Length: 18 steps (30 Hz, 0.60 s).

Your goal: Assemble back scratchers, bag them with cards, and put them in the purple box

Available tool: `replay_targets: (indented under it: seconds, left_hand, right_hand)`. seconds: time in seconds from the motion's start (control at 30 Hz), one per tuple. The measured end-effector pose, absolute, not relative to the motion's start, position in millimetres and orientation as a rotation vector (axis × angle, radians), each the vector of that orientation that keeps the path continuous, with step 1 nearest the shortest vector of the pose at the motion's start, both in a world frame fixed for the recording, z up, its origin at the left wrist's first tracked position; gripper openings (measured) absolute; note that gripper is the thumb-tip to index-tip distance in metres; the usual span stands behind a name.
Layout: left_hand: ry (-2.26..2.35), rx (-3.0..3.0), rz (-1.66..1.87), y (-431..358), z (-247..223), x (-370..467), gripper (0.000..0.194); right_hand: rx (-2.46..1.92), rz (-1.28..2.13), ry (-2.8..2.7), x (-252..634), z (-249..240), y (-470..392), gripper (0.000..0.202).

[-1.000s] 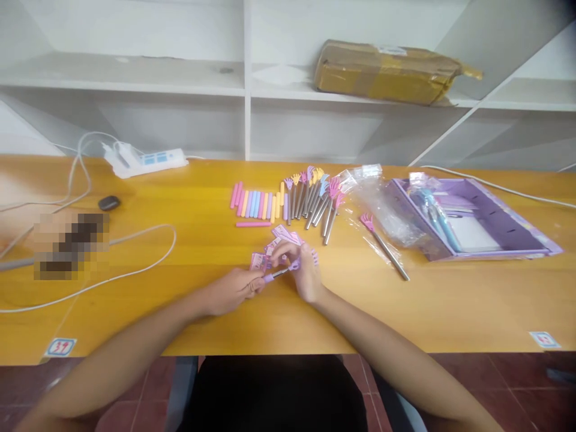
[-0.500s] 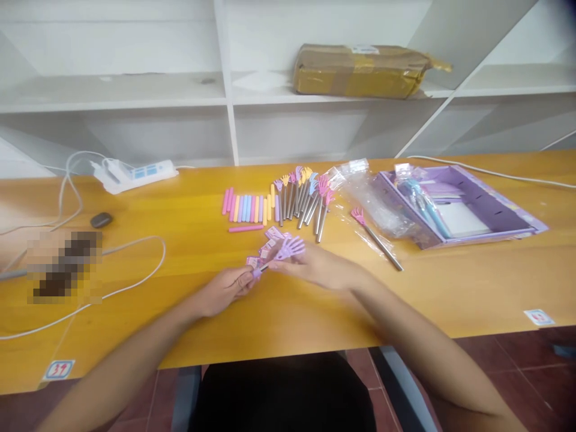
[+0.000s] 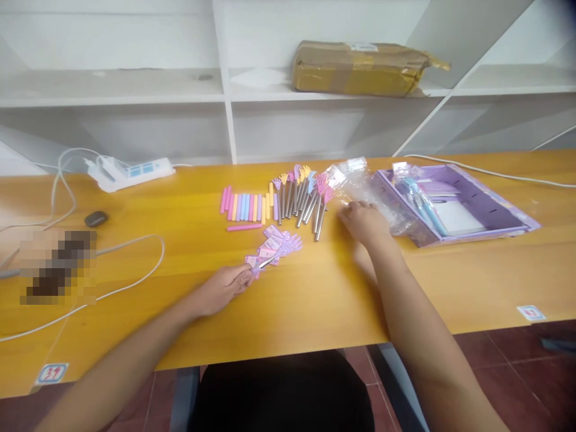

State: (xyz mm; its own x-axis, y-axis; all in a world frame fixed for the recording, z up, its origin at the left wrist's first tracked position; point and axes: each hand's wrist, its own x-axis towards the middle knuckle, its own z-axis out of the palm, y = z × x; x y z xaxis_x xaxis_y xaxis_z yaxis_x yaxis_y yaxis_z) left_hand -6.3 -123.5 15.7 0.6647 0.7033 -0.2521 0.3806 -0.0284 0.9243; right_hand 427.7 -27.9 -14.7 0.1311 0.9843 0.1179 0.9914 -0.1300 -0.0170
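Note:
My left hand [image 3: 227, 288] is closed around the purple handle of a back scratcher [image 3: 290, 243]. A short stretch of metal rod shows between that handle and its light purple hand-shaped head, which overlaps several small purple printed cards [image 3: 271, 242] on the table. My right hand [image 3: 365, 222] is low over the table beside the clear plastic bags [image 3: 360, 180], fingers curled down; what lies under them is hidden. To its left is a row of back scratchers [image 3: 310, 201] with metal rods and pink, yellow, blue and purple heads.
Pastel handle tubes [image 3: 246, 207] lie in a row left of the scratchers. A purple display box [image 3: 468, 234] holding wrapped items stands at the right. A power strip [image 3: 135, 174], white cables and a dark small object [image 3: 96, 218] are left. A taped carton [image 3: 355, 69] sits on the shelf.
My right hand has left the purple back scratcher and moved right, to where a pink-headed scratcher lay; that one is now out of sight. My left hand keeps its hold.

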Motion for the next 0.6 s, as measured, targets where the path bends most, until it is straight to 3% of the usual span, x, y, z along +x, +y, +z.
replay_targets:
  seconds: [0.33,0.6]
  left_hand:
    - [0.909,1.642,0.327,-123,15,-7,0.049]
    - [0.924,1.638,0.397,-122,13,-5,0.044]
  right_hand:
    - [-2.398,-0.095,-1.709,437,-9,-18,0.035]
    - [-1.773,-0.354,-1.405,428,12,-23,0.024]
